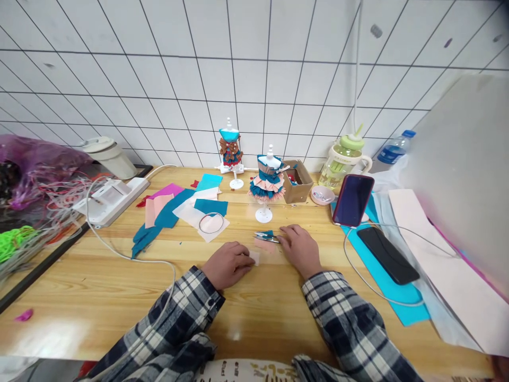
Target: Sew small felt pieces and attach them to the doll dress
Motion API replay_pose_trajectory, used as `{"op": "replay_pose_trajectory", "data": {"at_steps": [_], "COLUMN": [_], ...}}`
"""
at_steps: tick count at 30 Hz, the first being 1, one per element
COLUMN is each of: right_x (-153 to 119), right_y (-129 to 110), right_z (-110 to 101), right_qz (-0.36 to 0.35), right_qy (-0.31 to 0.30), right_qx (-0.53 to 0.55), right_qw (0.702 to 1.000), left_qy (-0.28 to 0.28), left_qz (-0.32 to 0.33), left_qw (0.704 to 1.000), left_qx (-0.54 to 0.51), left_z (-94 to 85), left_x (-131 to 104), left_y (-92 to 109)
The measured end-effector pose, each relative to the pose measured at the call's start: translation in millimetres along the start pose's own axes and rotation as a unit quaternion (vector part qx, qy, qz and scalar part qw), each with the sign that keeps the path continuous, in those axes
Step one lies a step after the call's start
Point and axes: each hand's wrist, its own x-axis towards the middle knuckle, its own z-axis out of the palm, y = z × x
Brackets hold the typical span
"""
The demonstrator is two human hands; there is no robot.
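My left hand (227, 265) rests on the table, its fingers closed on the edge of a small pale piece of cloth (255, 258). To its right, my right hand (300, 250) has thumb and fingers curled at the near end of small metal thread snips (265, 236), whose tips point left. Teal and pink cloth scraps (266, 245) lie under and beside the snips. Just behind the hands stands a miniature dress form (264, 214) in a ruffled teal and pink dress (266, 180). A second form, further back, wears a brown and turquoise dress (230, 151).
Fabric pieces (173, 209) and a ring (211, 223) lie to the left, near a white power strip (119, 201) with a trailing cable. A cardboard box (299, 191), pink dish (322, 195), green-lidded bottle (338, 164), standing phone (353, 200) and flat black phone (387, 254) are on the right.
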Motion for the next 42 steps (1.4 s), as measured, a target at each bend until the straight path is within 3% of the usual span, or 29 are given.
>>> {"op": "replay_pose_trajectory", "data": {"at_steps": [3, 6, 9, 13, 21, 25, 29, 36, 39, 42], "right_x": [-11.2, -24.7, -31.9, -32.4, -30.8, -28.6, -24.0, -33.6, -41.9, -46.6], "right_y": [-8.2, -23.9, -38.6, -45.7, -40.8, -32.1, -24.4, -16.2, -12.7, -15.2], "right_z": [-3.1, -2.9, 2.6, 12.1, 13.7, 8.9, 6.2, -5.8, -10.4, -11.6], "right_qz": [-0.073, -0.185, -0.242, -0.24, -0.238, -0.155, -0.085, -0.172, -0.209, -0.194], "right_qy": [0.005, -0.044, -0.08, -0.09, -0.1, -0.061, -0.042, -0.114, -0.14, -0.138], "right_qx": [0.041, 0.076, 0.077, 0.031, 0.027, 0.07, 0.027, -0.007, 0.011, 0.023], "right_qw": [0.996, 0.979, 0.964, 0.966, 0.966, 0.984, 0.995, 0.978, 0.968, 0.971], "left_qy": [0.021, 0.056, 0.048, 0.018, 0.015, 0.014, 0.021, 0.08, 0.069, 0.049], "left_qz": [-0.012, -0.031, -0.031, -0.027, -0.053, -0.04, -0.045, -0.134, -0.113, -0.069], "left_qw": [0.999, 0.997, 0.998, 0.999, 0.998, 0.998, 0.996, 0.98, 0.985, 0.992], "left_qx": [-0.034, -0.042, -0.031, -0.008, 0.023, 0.043, 0.067, 0.125, 0.108, 0.089], "left_z": [3.1, 3.4, 2.6, 2.8, 10.8, 10.9, 7.1, 2.6, 6.5, 10.2], "left_x": [-0.3, -2.4, -3.7, -2.4, 0.2, 0.6, 0.7, -4.5, -2.3, 2.9], "left_y": [3.6, 2.3, -1.3, 0.5, 5.2, 8.7, 11.3, -1.4, 0.9, 6.8]}}
